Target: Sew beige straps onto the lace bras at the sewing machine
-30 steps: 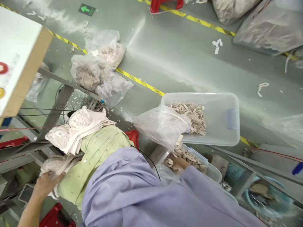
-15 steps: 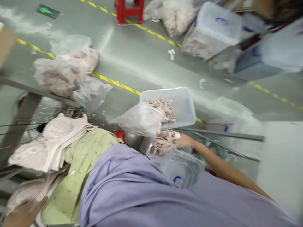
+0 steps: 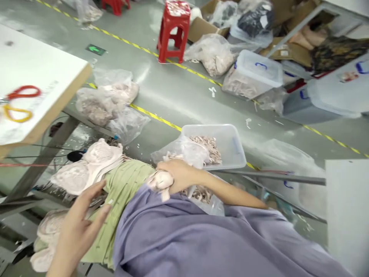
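My right hand is closed around a bundle of pale pink fabric strips, held over my lap where the lilac cloth meets the green cloth. My left hand is raised above the green cloth, thumb and fingers apart, with nothing in it. Beyond it a stack of pale pink bras lies at the edge of my lap. More bras are at the lower left, partly behind my left wrist. Below my right forearm, more beige strips show in a container.
A clear plastic tub of strips, with a plastic bag over its side, stands ahead. Scissors lie on the white table at left. A red stool and lidded bins stand farther off.
My right hand has lifted a bundle of strips from the container and brought it left over my lap. My left hand has risen from the lower-left bras. The view has shifted, bringing in the table.
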Motion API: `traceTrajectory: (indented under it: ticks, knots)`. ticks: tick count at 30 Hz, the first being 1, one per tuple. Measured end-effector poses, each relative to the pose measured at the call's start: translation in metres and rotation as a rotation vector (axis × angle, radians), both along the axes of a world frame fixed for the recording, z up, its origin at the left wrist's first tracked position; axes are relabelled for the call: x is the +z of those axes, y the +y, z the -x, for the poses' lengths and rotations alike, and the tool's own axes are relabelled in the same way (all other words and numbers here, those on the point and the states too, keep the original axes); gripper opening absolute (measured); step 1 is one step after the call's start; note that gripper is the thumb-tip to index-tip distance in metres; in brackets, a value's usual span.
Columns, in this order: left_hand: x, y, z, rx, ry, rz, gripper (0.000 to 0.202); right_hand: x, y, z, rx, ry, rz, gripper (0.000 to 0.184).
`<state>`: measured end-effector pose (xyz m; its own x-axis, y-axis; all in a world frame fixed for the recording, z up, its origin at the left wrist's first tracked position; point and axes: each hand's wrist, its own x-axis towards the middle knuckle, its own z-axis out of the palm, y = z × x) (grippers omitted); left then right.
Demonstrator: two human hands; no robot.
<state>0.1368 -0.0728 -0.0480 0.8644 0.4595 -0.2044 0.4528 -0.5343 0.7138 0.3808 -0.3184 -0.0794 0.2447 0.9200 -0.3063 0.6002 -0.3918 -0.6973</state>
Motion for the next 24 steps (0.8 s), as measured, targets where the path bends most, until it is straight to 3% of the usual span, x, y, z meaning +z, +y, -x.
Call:
traceTrajectory:
  ticks: [3, 5, 7, 10, 12, 14, 18, 21, 24]
  knots:
    - [0.023, -0.012, -0.008, -0.011, -0.179, 0.163, 0.053, 0.022, 0.082, 0.051, 0.236, 0.129, -0.21, 0.05]
    - [0.028, -0.005, 0.009, 0.014, -0.15, 0.239, 0.052, 0.02, 0.121, 0.089, 0.375, 0.181, -0.345, 0.055]
    - [0.024, 0.005, 0.039, 0.018, -0.001, 0.236, 0.051, 0.002, 0.147, 0.124, 0.512, 0.158, -0.424, 0.053]
    - [0.003, 0.002, 0.088, 0.104, 0.228, 0.181, 0.048, -0.039, 0.166, 0.165, 0.691, 0.024, -0.324, 0.04]
    - [-0.017, -0.016, 0.111, 0.186, 0.288, 0.18, 0.054, -0.061, 0.168, 0.18, 0.764, -0.058, -0.259, 0.03]
    - [-0.037, -0.037, 0.125, 0.266, 0.297, 0.186, 0.061, -0.068, 0.161, 0.186, 0.781, -0.103, -0.292, 0.029]
    - [-0.064, -0.055, 0.139, 0.447, 0.218, 0.32, 0.048, -0.04, 0.131, 0.172, 0.635, 0.042, -0.438, 0.044]
    - [-0.062, -0.045, 0.145, 0.711, 0.019, 0.56, 0.035, -0.016, 0.102, 0.156, 0.494, 0.437, -0.263, 0.019]
    - [-0.041, -0.036, 0.138, 0.984, -0.233, 0.719, 0.04, -0.015, 0.083, 0.149, 0.378, 0.97, 0.128, 0.027]
